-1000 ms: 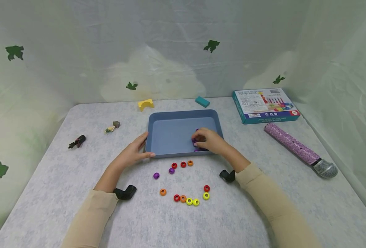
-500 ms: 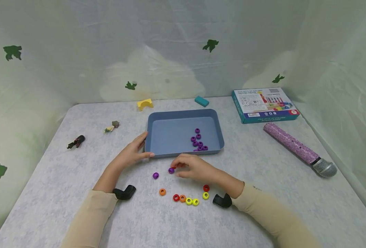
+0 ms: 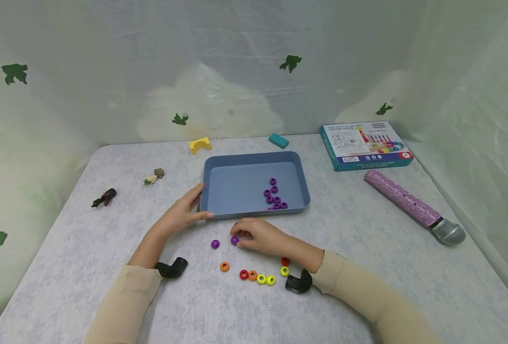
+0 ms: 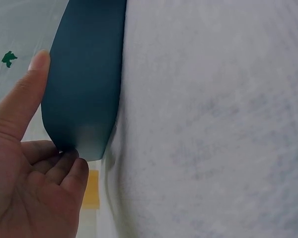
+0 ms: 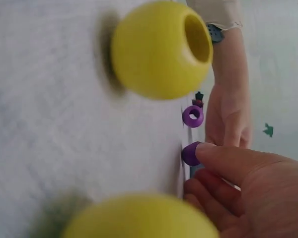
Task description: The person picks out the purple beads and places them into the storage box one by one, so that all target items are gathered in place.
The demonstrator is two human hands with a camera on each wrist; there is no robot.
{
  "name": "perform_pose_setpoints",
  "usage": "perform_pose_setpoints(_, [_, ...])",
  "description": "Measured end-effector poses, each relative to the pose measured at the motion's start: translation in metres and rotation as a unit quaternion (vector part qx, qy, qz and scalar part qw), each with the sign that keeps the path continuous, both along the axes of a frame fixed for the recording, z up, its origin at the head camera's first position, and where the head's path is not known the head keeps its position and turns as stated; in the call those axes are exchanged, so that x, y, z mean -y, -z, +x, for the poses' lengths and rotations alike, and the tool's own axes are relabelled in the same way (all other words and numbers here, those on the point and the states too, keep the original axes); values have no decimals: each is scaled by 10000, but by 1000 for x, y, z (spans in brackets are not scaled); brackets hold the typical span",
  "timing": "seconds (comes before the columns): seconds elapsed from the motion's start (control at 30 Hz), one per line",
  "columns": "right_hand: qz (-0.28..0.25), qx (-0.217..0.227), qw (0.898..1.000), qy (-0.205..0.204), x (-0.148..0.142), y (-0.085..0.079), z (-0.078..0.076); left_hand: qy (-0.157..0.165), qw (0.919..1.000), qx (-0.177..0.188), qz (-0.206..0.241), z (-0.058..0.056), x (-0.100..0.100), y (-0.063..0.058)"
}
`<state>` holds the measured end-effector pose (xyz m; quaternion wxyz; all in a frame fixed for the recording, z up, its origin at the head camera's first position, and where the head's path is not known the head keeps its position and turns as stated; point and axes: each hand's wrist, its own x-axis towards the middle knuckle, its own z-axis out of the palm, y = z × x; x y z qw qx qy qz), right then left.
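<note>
My left hand holds the near left corner of a blue-grey tray, thumb at the front wall and fingers at the side. In the left wrist view the fingers curl against the tray's end. Just in front of the tray my right hand pinches a purple bead between thumb and fingers; it shows as a purple bead at the thumb tip in the right wrist view. Another purple bead lies to its left. Several purple beads sit in the tray's right part. The right hand hides the beads behind it.
Nearer lie an orange bead, a red bead and several yellow ones, including a yellow bead. Around the tray are a yellow arch block, a teal block, a boxed toy, a glittery microphone and small figures.
My right hand has left the purple beads in the tray and come forward and left to the loose purple bead on the table, now pinched. The left hand stays at the tray corner.
</note>
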<state>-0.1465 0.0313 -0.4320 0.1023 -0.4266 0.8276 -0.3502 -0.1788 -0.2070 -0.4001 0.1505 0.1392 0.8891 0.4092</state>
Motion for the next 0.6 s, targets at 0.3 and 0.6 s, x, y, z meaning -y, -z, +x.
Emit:
perform_pose_setpoints(0.3, [-11,-34,9998,-202,3,-1,1,17,10000,-19,-14,-5,5,9])
perform_pose_setpoints(0.6, [-932,520,9932,471,-20,-30,-12,6,10000,10,-64,-6,5,10])
